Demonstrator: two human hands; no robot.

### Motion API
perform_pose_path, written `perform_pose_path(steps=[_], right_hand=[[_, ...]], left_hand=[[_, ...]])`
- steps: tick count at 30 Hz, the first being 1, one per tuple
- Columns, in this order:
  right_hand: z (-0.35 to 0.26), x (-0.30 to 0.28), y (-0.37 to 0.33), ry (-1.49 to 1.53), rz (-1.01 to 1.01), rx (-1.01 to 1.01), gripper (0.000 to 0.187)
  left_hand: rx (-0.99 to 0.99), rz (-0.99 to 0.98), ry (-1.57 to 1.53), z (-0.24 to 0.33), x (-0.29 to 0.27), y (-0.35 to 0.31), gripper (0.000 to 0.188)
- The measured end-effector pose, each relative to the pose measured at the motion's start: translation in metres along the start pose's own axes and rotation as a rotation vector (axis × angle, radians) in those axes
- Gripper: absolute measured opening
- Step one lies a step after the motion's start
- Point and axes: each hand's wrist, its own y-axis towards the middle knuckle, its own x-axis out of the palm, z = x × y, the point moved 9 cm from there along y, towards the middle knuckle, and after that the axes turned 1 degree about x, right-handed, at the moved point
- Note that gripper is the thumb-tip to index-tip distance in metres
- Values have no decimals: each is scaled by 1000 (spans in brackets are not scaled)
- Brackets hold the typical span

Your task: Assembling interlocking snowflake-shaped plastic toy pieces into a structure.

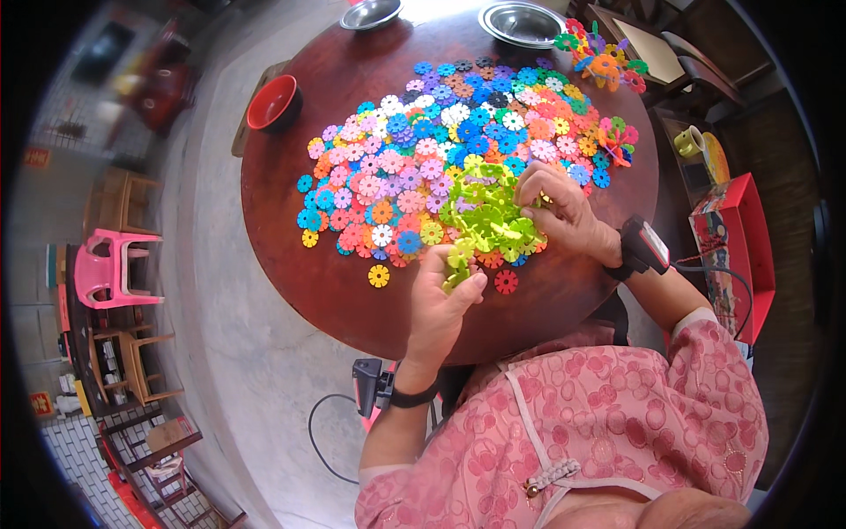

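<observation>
A cluster of yellow-green interlocking flower discs [489, 216] is joined into a lumpy shape above the near part of the table. My left hand [441, 300] grips its lower left end, thumb and fingers closed round a few green discs. At the cluster's right side, my right hand [568, 216] is closed in a pinch with a bit of green at the fingertips. Its fingers hide how that piece meets the cluster. Behind and around both hands spreads a wide heap of loose flower discs [379, 167] in many colours.
On the round brown table [291, 212] stand a red bowl [274, 103] at the left and two metal bowls, one [372, 13] far left, another [522, 24] farther right. Assembled flower-disc shapes [606, 62] sit at the right edge. A pink stool [110, 269] stands left on the floor.
</observation>
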Motion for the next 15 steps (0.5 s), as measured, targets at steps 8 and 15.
perform_pose_path(steps=[8,15], right_hand=[[-35,-4,6,-178,-29,-132,45],[-17,14,-1,-547,-74,-162,80]], left_hand=[[-95,-76,130,-14,4,-1,25],[-93,-95,145,-17,7,-2,24]])
